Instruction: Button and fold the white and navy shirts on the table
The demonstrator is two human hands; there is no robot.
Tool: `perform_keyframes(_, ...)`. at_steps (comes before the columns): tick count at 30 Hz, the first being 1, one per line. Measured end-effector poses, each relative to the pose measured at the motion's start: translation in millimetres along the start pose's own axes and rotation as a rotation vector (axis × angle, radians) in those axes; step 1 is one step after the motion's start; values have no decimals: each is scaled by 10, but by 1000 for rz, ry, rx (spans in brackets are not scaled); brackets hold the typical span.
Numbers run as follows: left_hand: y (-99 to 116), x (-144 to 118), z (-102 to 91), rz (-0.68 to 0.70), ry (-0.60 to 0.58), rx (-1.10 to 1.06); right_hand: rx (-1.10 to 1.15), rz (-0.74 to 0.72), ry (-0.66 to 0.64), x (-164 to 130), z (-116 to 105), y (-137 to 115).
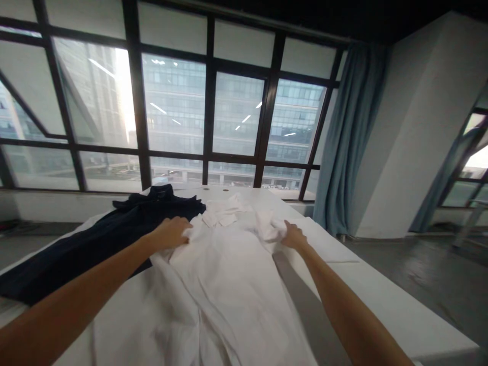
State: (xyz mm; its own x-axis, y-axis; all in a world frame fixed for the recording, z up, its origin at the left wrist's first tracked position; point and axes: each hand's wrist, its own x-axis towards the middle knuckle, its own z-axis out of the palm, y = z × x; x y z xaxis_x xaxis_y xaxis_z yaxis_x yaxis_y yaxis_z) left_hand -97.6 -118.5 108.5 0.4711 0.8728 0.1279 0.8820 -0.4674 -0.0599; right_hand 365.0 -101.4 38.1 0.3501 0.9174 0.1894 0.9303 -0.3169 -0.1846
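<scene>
Dark garment [95, 239] lies spread along the left side of the white counter [381, 300], its collar end toward the window [171, 101]. Left hand [171, 233] rests palm down on the white shirt [229, 274] at its left shoulder — fingers closed over a fold of cloth. Shirt lies flat mid-counter, collar away from the person, just beside the dark garment. Right hand [293, 236] grips bunched white fabric at the right shoulder — blue curtain [351, 137] hangs far right.
</scene>
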Motion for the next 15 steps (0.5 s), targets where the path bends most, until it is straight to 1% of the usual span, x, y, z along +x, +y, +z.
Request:
perform_keyframes(1,163,46,67,150,-81,-54,-52,-58,-13,-10,26,-99)
perform_keyframes(2,313,86,145,266,-170,-97,-113,-124,-33,-19,41,-193)
perform_keyframes(3,443,116,228,350,-251,-129,-162,-188,-66,-25,46,-271)
perform_keyframes(4,548,138,308,388,-311,-149,-190,-241,-107,-27,45,-329)
perform_keyframes(5,625,154,375,396,-344,-166,-203,-289,-154,-25,41,-365)
perform_keyframes(7,680,180,435,395,-343,-207,-202,-356,-231,-1,20,-370)
perform_keyframes(8,650,192,416,397,-321,-236,-200,-371,-242,25,-2,-341)
perform_keyframes(9,576,202,361,407,-299,-277,-199,-376,-228,61,-33,-290)
perform_keyframes(10,454,206,273,414,-267,-332,-196,-372,-186,108,-77,-215)
perform_keyframes(11,284,199,162,406,-221,-400,-183,-358,-119,163,-131,-115)
perform_keyframes(12,67,174,38,371,-167,-484,-159,-327,-29,224,-193,11)
perform_keyframes(13,-190,127,-87,272,-64,-583,-122,-272,82,286,-257,161)
perform_keyframes(14,-478,57,-201,133,53,-675,-81,-200,195,345,-315,329)
perform_keyframes(15,-783,-37,-294,-24,176,-738,-42,-93,294,396,-363,504)
